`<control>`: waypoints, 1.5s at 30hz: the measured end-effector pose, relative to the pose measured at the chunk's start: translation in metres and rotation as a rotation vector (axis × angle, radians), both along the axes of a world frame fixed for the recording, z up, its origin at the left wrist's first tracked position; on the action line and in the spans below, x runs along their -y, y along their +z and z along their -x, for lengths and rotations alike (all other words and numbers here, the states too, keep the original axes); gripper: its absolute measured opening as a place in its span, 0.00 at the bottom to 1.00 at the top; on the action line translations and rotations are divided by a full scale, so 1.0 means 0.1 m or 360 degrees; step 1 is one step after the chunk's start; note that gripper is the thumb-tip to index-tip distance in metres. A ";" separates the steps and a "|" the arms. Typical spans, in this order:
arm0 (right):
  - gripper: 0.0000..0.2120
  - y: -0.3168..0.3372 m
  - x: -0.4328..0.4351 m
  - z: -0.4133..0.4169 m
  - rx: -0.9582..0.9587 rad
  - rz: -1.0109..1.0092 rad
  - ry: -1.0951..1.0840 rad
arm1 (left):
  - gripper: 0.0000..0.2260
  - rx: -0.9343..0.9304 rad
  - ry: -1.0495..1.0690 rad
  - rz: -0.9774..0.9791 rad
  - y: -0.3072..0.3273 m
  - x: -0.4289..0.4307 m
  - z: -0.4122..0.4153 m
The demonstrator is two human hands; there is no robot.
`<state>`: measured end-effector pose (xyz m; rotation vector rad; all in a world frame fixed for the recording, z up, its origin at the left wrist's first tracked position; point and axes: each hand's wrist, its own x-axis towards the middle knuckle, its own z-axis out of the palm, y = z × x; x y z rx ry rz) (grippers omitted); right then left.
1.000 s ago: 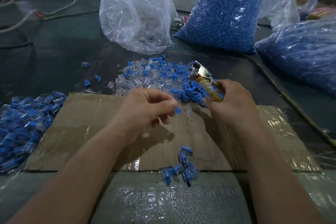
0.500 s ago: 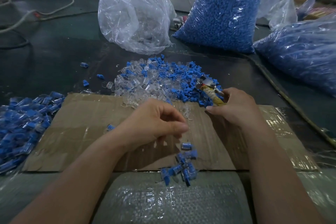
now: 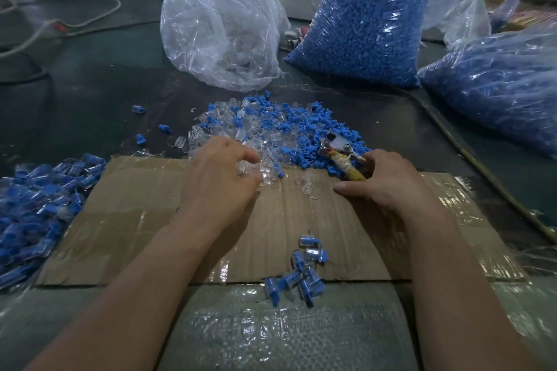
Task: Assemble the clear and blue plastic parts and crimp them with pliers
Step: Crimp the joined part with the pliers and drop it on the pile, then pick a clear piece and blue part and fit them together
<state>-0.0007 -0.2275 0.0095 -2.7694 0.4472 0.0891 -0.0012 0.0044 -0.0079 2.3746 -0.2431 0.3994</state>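
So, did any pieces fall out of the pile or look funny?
Yes. A few blue parts lie alone on the dark table, left of the mixed pile, as if they rolled away. The pliers have a handle wrapped in yellowish cord, like a repair.

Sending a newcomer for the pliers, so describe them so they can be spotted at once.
Start at the cardboard sheet in front of the person; along its far edge lies a mixed pile of loose clear and blue parts. At that pile's right end, the right hand grips the pliers. They are the only metal thing there, with a yellow handle bound in pale wrapping.
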 end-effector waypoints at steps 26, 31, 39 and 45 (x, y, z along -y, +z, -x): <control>0.08 -0.05 -0.42 0.00 0.0825 -0.0001 0.0397 | 0.04 0.0207 -0.0011 0.0015 0.04 0.03 0.04; 0.13 -0.10 -0.46 -0.07 0.0636 0.0263 0.0462 | 0.04 0.0099 -0.0070 0.0340 0.09 0.07 0.08; 0.09 -0.13 -0.49 -0.12 0.0463 0.0238 0.0467 | 0.12 -0.0009 -0.0106 0.0606 0.15 0.08 0.08; 0.10 -0.15 -0.49 -0.15 0.0414 0.0261 0.0490 | 0.11 -0.0089 -0.0146 0.0660 0.15 0.08 0.09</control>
